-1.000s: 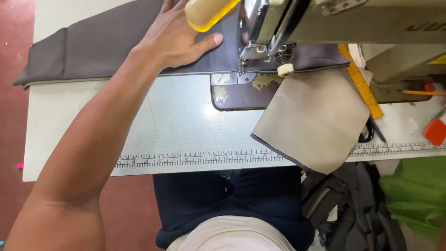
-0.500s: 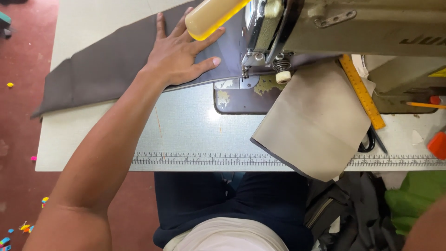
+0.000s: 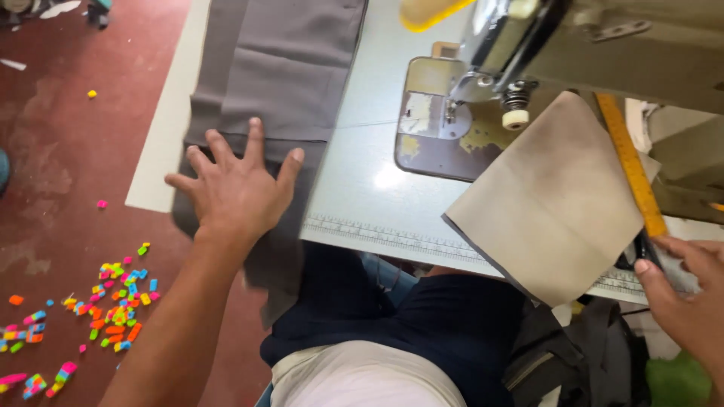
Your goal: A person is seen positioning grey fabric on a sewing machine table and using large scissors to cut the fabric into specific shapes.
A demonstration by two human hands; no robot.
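Nearest, at 7 o'clock, the left hand (image 3: 237, 188) lies flat with fingers spread on the grey cloth (image 3: 279, 75), pressing it down where it folds over the table (image 3: 362, 203) edge; it grips nothing, only weighs the fabric. At 4 o'clock the right hand (image 3: 682, 290) sits at the table's front edge, fingers loosely curled and touching something dark by the orange ruler (image 3: 630, 162); I cannot tell whether it has closed on anything.

The grey cloth runs from the left palm up toward 11 o'clock, partly hanging off the near edge, well apart from the needle. My judgement: the cloth is being drawn aside, and this goes best with an even, flat palm (no pinching, which would crease the folded seam), sliding the whole length together so the hanging part does not drag the rest to the floor.

Between the hands, at 3 o'clock, a beige piece (image 3: 550, 203) lies tilted, one corner over the table edge, its top tucked near the presser foot. Beyond it the sewing machine (image 3: 603, 45) fills 1 o'clock, a yellow cone (image 3: 430, 11) at 12.

No packages or signs show; a printed scale strip (image 3: 377, 232) borders the table front. Bright plastic bits (image 3: 113, 301) scatter the red floor at 8 o'clock.
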